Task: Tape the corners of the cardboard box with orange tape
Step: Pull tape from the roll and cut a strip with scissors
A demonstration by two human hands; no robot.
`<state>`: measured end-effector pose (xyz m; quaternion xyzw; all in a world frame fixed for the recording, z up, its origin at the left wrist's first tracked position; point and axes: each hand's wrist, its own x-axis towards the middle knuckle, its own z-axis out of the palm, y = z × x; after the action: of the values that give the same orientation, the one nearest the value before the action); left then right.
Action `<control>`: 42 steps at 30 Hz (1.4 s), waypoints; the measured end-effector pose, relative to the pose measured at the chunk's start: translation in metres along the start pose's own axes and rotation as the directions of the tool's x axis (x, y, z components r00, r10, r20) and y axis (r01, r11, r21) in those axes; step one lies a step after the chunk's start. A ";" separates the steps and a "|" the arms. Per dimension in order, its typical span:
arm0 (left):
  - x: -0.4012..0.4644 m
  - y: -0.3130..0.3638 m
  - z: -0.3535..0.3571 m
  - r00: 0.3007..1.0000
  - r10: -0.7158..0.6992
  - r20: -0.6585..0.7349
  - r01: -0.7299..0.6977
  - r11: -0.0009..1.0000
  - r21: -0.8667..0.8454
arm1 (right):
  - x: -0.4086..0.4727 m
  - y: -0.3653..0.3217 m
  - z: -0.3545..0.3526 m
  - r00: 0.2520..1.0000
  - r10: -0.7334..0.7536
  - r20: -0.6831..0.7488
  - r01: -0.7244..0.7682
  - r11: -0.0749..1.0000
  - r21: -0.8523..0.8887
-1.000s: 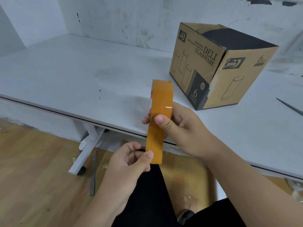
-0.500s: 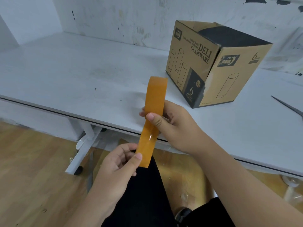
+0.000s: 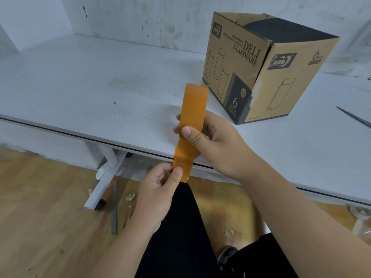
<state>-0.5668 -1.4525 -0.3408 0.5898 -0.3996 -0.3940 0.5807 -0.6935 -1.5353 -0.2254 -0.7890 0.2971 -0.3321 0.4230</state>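
- Our right hand (image 3: pixel 218 143): curled round the tape roll (image 3: pixel 193 107), thumb on its face.
- Our left hand (image 3: pixel 158 189): pinches the strip's (image 3: pixel 184 155) loose end below the roll.
- Box (image 3: pixel 261 69): on the table (image 3: pixel 100 87), beyond and right of the roll, apart from it.
- Thin dark tool (image 3: pixel 355 117): right of the box.

One view only — a wide-angle camera worn on the person's head, tilted forward and down. It looks from close above the left hand (image 3: pixel 160 189) and right hand (image 3: pixel 218 141), which fill the lower middle, over the near edge of the white scuffed table (image 3: pixel 100 83) toward the stained white wall (image 3: pixel 140 17) — the wooden plank floor (image 3: pixel 40 207) shows beneath.
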 end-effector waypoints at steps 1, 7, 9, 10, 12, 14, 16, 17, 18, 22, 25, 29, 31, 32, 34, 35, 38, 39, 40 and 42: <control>0.003 -0.002 0.002 1.000 0.016 -0.015 -0.016 0.999 0.030 | 0.000 0.000 0.000 1.000 0.016 0.004 -0.016 1.000 0.007; 0.013 -0.009 0.014 0.986 0.107 -0.130 -0.091 0.989 0.120 | 0.001 0.003 -0.002 0.995 0.087 0.046 -0.091 0.992 0.089; 0.013 -0.009 0.017 0.984 0.114 -0.136 -0.097 0.987 0.124 | 0.001 0.001 -0.002 0.996 0.081 0.039 -0.084 0.995 0.062; 0.012 -0.008 0.018 0.985 0.117 -0.129 -0.100 0.987 0.130 | 0.001 0.000 -0.002 0.996 0.080 0.034 -0.082 0.995 0.057; 0.010 -0.007 0.018 0.989 0.101 -0.112 -0.089 0.990 0.107 | 0.001 -0.002 -0.002 0.996 0.080 0.023 -0.082 0.994 0.074; 0.007 -0.006 0.017 0.995 0.059 -0.084 -0.057 0.998 0.023 | 0.000 -0.004 -0.003 0.997 0.075 0.014 -0.076 0.994 0.075; 0.003 -0.006 0.016 0.998 0.024 -0.051 -0.026 0.999 -0.039 | -0.001 -0.006 -0.004 0.998 0.070 0.004 -0.070 0.996 0.053; 0.001 -0.007 0.014 0.999 0.013 -0.042 -0.016 0.998 -0.062 | -0.001 -0.007 -0.004 0.998 0.068 -0.001 -0.068 0.997 0.043; -0.001 -0.008 0.012 0.999 0.002 -0.037 -0.005 0.996 -0.088 | -0.001 -0.008 -0.004 0.998 0.069 -0.005 -0.068 0.997 0.038; -0.004 -0.010 0.005 1.000 -0.011 -0.003 0.010 0.991 -0.131 | -0.001 -0.009 -0.004 0.996 0.079 -0.034 -0.079 0.997 0.008; -0.006 -0.012 0.004 0.999 0.001 0.034 0.004 0.989 -0.150 | -0.004 -0.011 -0.004 0.995 0.090 -0.054 -0.089 0.996 0.021; -0.006 -0.014 0.004 0.999 0.019 0.046 -0.010 0.980 -0.199 | -0.008 -0.013 -0.005 0.992 0.101 -0.082 -0.101 0.995 -0.006; -0.005 -0.014 0.003 0.996 0.032 0.085 -0.015 0.980 -0.197 | -0.009 -0.015 -0.006 0.990 0.105 -0.097 -0.109 0.993 -0.039; -0.004 -0.014 0.003 0.994 0.037 0.098 -0.017 0.981 -0.191 | -0.010 -0.016 -0.006 0.989 0.104 -0.105 -0.112 0.991 -0.069; -0.004 -0.015 0.003 0.996 0.026 0.082 -0.010 0.982 -0.191 | -0.011 -0.017 -0.008 0.989 0.095 -0.113 -0.110 0.985 -0.133; -0.004 -0.016 0.004 0.998 0.016 0.066 -0.003 0.981 -0.191 | -0.012 -0.018 -0.010 0.989 0.091 -0.116 -0.109 0.981 -0.161; -0.004 -0.018 0.005 0.999 -0.003 0.055 0.012 0.986 -0.168 | -0.016 -0.019 -0.015 0.986 0.086 -0.141 -0.116 0.970 -0.216; -0.004 -0.018 0.006 0.999 -0.011 0.053 0.019 0.987 -0.162 | -0.017 -0.020 -0.016 0.985 0.085 -0.153 -0.117 0.969 -0.219; -0.004 -0.018 0.006 0.999 -0.018 0.049 0.025 0.987 -0.159 | -0.018 -0.020 -0.018 0.983 0.082 -0.162 -0.117 0.968 -0.222; -0.004 -0.017 0.006 0.999 -0.023 0.040 0.029 0.988 -0.154 | -0.021 -0.021 -0.019 0.984 0.076 -0.163 -0.114 0.964 -0.240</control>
<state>-0.5740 -1.4506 -0.3583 0.5407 -0.3710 -0.4426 0.6116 -0.7169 -1.5181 -0.2049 -0.7928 0.4055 -0.3309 0.3122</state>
